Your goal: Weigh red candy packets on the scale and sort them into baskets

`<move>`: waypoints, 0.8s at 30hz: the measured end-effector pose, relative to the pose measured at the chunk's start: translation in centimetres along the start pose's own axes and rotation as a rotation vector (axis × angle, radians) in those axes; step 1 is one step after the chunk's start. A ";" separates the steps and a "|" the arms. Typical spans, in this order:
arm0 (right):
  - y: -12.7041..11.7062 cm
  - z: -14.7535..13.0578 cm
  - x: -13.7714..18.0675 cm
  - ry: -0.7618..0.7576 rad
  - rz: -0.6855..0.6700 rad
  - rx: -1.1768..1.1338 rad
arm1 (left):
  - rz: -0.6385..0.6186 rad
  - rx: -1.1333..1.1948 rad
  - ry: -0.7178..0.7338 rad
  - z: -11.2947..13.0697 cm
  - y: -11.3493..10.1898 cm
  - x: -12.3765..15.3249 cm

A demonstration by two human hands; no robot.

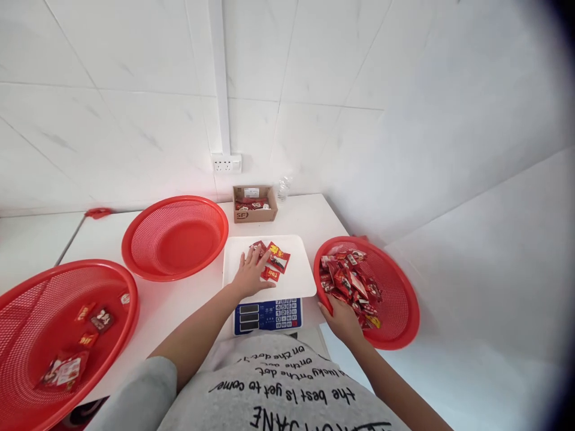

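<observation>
My left hand (248,275) lies over the white tray (291,281) of a weighing scale, fingers spread across a few red snack packets (278,257). Part of these packets is hidden beneath the fingers. The scale's blue panel (268,315) with displays and keys faces me. At the right, a red plastic basket (399,299) holds a heap of small red packets (350,281). My right hand (342,322) grips that basket's near left rim, thumb on the outer side and fingers inside next to the packets.
Behind the scale stands a small cardboard box (254,214) with red packets inside, beside a clear plastic item (283,188). Another red basket (175,202) sits at the back left. A larger red basket (128,326) at the near left contains several packets (67,371). A tiled wall (148,120) borders the table.
</observation>
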State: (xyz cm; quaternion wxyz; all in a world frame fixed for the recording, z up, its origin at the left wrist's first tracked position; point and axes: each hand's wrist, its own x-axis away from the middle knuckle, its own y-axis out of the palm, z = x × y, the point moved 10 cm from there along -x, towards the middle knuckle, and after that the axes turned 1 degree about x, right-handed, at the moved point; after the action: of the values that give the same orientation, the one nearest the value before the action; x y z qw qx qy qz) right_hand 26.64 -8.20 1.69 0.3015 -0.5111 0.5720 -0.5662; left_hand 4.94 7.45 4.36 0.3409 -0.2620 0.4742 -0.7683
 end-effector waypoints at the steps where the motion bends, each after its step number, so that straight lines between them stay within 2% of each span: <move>1: 0.1 0.1 0.0 -0.002 -0.003 -0.017 | -0.010 -0.008 0.011 0.3 0.2 -0.8; 6: 0.8 1.0 -0.2 0.041 -0.039 -0.081 | 0.014 -0.080 0.063 0.4 0.6 -3.2; 11: 1.2 1.1 -0.3 0.043 -0.083 -0.108 | 0.148 -0.136 0.121 0.8 -0.7 -3.0; 15: 1.4 1.3 -0.3 0.058 -0.096 -0.118 | 0.111 -0.142 0.150 1.4 -0.6 -2.9; 20: 1.5 1.4 -0.3 0.066 -0.093 -0.118 | 0.044 -0.046 0.098 0.7 -0.4 -3.5; 24: 1.3 1.3 -0.3 0.067 -0.085 -0.137 | 0.101 -0.002 0.017 -0.1 -1.3 -3.4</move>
State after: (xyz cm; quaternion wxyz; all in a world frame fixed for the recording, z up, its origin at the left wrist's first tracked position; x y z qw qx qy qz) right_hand 27.61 -8.63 0.14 0.2223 -0.5353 0.5967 -0.5550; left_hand 6.62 10.51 5.20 0.3749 -0.2314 0.4904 -0.7519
